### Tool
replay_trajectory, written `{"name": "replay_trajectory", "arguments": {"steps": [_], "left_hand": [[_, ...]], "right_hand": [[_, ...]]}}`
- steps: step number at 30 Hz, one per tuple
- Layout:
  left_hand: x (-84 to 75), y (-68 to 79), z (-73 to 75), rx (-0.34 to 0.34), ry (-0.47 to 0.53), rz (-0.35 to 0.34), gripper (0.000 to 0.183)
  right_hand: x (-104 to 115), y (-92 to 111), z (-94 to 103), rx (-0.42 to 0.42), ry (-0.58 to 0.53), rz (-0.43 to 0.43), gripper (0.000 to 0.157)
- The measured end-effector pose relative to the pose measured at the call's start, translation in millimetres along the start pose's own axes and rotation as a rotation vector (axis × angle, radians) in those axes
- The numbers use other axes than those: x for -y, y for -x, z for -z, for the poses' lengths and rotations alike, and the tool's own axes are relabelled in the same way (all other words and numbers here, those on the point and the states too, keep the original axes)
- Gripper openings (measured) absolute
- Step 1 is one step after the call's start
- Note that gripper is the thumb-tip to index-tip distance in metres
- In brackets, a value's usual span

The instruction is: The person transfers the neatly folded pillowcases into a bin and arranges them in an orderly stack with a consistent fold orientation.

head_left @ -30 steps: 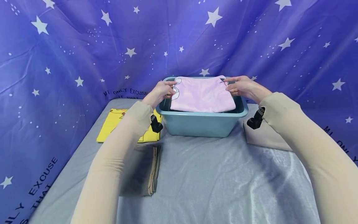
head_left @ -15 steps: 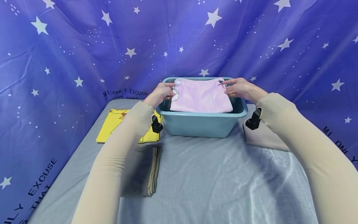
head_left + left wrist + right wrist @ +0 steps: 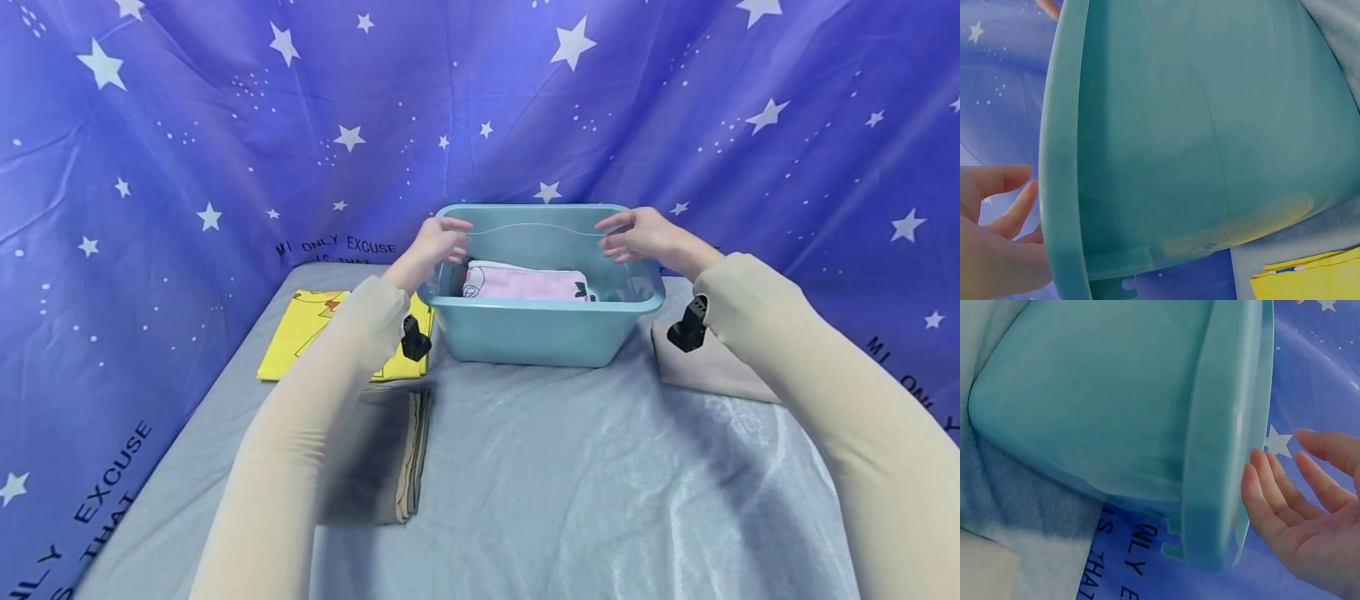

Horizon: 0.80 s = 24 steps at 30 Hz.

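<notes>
Lying folded in the teal plastic tub (image 3: 540, 329) at 12 o'clock, the pink cloth (image 3: 525, 283) rests free. Above the rim, left hand (image 3: 438, 244) at 11 o'clock and right hand (image 3: 637, 235) at 1 o'clock hover, fingers loosely spread, holding nothing.

Left hand (image 3: 438, 242) and right hand (image 3: 637, 235) empty over bin (image 3: 540, 329), fingers loose, one at each end. Pink cloth (image 3: 525, 283) folded inside. Yellow cloth (image 3: 311, 333) left of bin, beige stack (image 3: 397, 454) nearer, grey cloth (image 3: 708, 371) right.
</notes>
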State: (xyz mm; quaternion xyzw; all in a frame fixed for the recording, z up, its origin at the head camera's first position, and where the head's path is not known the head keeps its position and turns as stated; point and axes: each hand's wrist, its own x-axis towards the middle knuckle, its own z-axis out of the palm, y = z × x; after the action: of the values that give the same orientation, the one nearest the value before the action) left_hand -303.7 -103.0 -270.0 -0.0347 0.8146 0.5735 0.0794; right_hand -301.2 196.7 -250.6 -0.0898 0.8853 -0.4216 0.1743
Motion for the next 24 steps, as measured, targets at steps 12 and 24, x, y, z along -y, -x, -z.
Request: {"name": "replay_trajectory", "arguments": {"steps": [12, 24], "left_hand": [[0.3, 10.7, -7.2, 0.024, -0.07, -0.09, 0.034], [4.6, 23.0, -13.3, -0.01, -0.126, -0.288, 0.032]], "right_hand": [[-1.3, 8.1, -7.2, -0.063, 0.047, 0.118, 0.043], [-4.6, 18.0, -15.4, -0.129, 0.038, 0.196, 0.04]]}}
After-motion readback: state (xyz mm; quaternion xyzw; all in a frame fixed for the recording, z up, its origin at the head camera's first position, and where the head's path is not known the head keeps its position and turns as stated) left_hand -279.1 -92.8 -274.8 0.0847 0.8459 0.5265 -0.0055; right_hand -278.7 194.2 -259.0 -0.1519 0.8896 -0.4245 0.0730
